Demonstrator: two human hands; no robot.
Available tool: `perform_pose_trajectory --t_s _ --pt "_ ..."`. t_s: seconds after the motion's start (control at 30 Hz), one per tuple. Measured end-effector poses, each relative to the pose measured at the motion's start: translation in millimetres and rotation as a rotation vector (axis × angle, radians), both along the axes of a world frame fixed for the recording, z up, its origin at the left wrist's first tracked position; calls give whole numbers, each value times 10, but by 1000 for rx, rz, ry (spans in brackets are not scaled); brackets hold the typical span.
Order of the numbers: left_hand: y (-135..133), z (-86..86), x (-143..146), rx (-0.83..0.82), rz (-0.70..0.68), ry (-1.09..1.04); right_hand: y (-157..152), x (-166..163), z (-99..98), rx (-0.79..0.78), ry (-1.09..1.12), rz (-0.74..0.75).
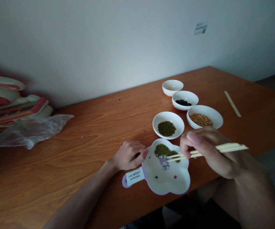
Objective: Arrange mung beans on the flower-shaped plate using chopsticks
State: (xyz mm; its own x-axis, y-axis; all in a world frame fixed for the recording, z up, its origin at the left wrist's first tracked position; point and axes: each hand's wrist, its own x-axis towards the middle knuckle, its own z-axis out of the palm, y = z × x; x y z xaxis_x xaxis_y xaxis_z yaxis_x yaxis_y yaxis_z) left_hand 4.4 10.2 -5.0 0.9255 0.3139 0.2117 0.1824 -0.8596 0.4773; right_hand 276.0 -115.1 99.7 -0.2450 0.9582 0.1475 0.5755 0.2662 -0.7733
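Note:
My right hand (209, 149) is closed round a pair of pale wooden chopsticks (196, 154). Their tips reach over a white flower-shaped plate (154, 187) with a lilac rim, a cartoon figure and a labelled handle. Green mung beans (162, 149) lie along the plate's far side, with the tips at their near edge; whether a bean is between them I cannot tell. My left hand (130, 155), its fingers curled, steadies the plate's left rim with the thumb. Just beyond the plate stands a white bowl (154, 125) of mung beans.
Behind are a bowl (217, 116) of tan beans, a bowl (194, 97) of black beans and a bowl (166, 90) with little visible inside. A chopstick sleeve or strip (232, 104) lies right. A crumpled plastic bag (37, 128) and a red-and-white toy (16, 105) sit left.

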Motion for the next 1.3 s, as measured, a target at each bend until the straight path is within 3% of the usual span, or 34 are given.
perform_pose_trajectory --t_s 1.3 --pt "3 22 4 -37 -12 6 50 -110 32 116 -51 155"
